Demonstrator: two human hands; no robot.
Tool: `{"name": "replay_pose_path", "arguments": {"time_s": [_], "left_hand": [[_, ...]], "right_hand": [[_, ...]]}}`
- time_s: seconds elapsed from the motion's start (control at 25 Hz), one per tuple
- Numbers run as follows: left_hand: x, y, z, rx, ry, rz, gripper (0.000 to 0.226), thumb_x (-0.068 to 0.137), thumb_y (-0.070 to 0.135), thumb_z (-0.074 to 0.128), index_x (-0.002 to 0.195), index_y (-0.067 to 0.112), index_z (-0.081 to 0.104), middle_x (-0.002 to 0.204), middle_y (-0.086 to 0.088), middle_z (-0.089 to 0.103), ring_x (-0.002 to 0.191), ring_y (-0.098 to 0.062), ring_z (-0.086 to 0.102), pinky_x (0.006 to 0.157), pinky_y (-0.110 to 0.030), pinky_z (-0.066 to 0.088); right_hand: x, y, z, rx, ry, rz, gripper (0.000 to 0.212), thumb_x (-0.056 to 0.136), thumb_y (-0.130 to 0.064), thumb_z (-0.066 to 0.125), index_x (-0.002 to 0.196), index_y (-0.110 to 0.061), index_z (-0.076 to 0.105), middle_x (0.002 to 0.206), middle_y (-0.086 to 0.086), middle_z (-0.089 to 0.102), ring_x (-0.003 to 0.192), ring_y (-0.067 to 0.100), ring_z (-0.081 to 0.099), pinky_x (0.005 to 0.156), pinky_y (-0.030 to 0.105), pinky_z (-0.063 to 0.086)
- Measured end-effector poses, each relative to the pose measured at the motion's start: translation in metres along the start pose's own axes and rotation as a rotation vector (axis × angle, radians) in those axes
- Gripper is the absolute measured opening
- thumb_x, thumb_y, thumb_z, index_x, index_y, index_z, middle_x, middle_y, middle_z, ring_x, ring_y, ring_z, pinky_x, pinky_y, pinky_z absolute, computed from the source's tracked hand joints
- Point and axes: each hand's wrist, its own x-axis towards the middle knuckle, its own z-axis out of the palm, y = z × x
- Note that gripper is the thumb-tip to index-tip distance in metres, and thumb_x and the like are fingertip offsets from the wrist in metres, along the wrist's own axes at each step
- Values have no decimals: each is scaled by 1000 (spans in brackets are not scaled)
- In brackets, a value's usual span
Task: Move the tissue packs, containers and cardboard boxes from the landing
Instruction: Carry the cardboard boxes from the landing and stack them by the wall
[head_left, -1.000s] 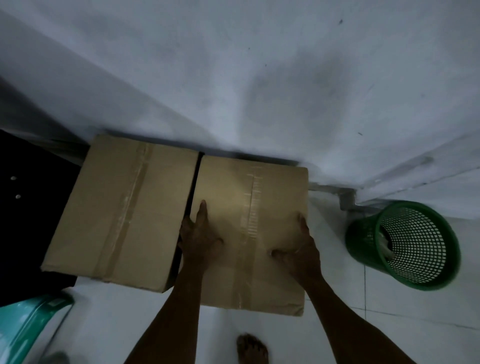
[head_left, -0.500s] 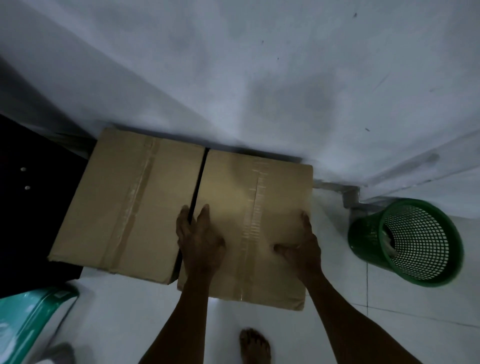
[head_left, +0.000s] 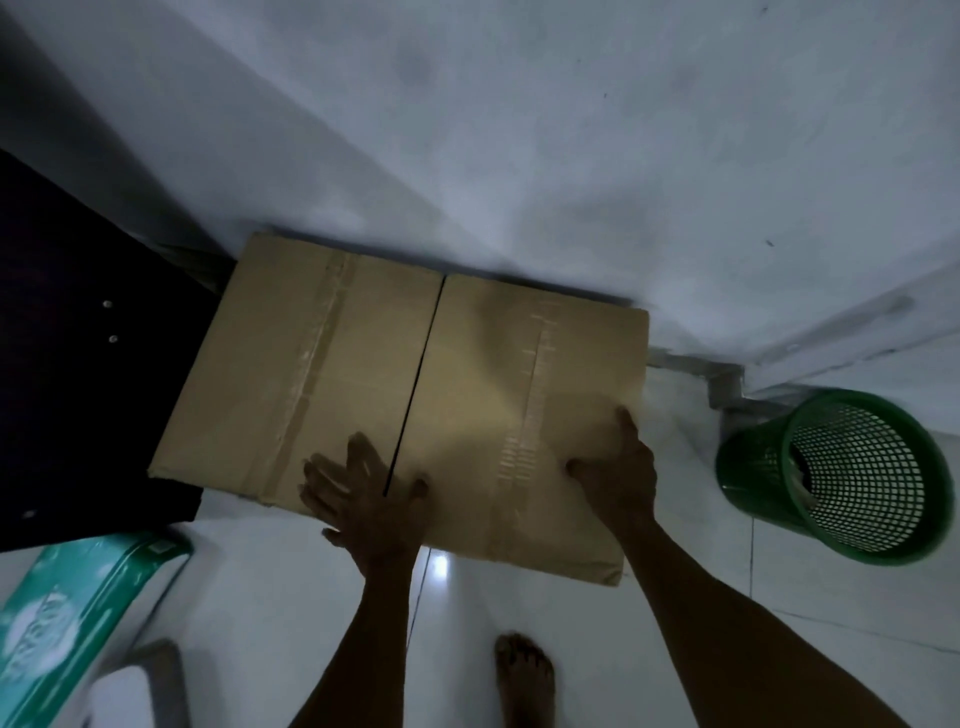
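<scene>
right box (head_left: 519, 415) now sits on the floor (head_left: 519, 608) flush against left box (head_left: 301, 374); the gap has closed. left hand (head_left: 363, 499) lies flat, spread over the seam. right hand (head_left: 615, 467) rests at the outer edge; grip unclear. placement looks complete.

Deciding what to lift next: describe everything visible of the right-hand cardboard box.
The right cardboard box is brown and closed, with a worn tape strip along its top. It sits flat on the white tiled floor, close to the wall, beside the left cardboard box. The right hand rests near its right edge; the left hand spans both boxes.
</scene>
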Motion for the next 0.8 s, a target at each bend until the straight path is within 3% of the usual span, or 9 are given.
{"name": "replay_pose_path", "arguments": {"time_s": [0.08, 0.2, 0.28, 0.4, 0.6, 0.8], "left_hand": [[-3, -8, 5, -62, -26, 57, 111, 72, 62, 71, 157, 20, 14, 161, -22, 8, 147, -44, -12, 116, -58, 10], [-15, -5, -4, -291, -14, 95, 108, 72, 50, 80, 156, 15, 21, 162, -22, 4, 149, -38, -13, 116, -47, 9], [-26, 2, -14, -478, -52, 53, 107, 72, 47, 81, 156, 16, 22, 163, -19, -5, 150, -33, -13, 117, -48, 12], [-47, 9, -28, -576, -113, 73, 103, 73, 46, 81, 155, 22, 25, 164, -13, -6, 151, -29, -9, 118, -52, 17], [-106, -1, -47, -428, -177, 218, 92, 76, 43, 79, 152, 27, 30, 164, -5, -7, 150, -33, 5, 115, -56, 30], [-179, -30, -78, -222, -229, 278, 85, 78, 45, 76, 150, 32, 33, 164, -9, 1, 151, -30, 3, 115, -54, 27]], "right_hand": [[-4, -1, 0, -32, 13, 15, 106, 73, -36, 79, 154, -34, 10, 147, 13, 34, 130, 38, 42, 101, 52, 41], [-16, 3, -3, -38, 47, 11, 107, 73, -41, 79, 153, -37, 8, 153, 12, 26, 134, 39, 37, 104, 59, 39], [-26, 9, -7, 2, 44, -2, 107, 73, -40, 80, 153, -37, 8, 155, 12, 23, 136, 39, 35, 106, 60, 36], [-54, 25, -21, 59, 89, -20, 109, 74, -39, 81, 154, -38, 8, 157, 13, 21, 138, 39, 33, 108, 61, 35], [-136, 73, -45, 155, 145, 34, 106, 78, -34, 80, 156, -35, 9, 159, 17, 18, 141, 38, 29, 109, 51, 35], [-237, 120, -62, 253, 134, 193, 101, 77, -32, 81, 155, -29, 17, 154, 22, 25, 135, 43, 38, 106, 51, 41]]}}
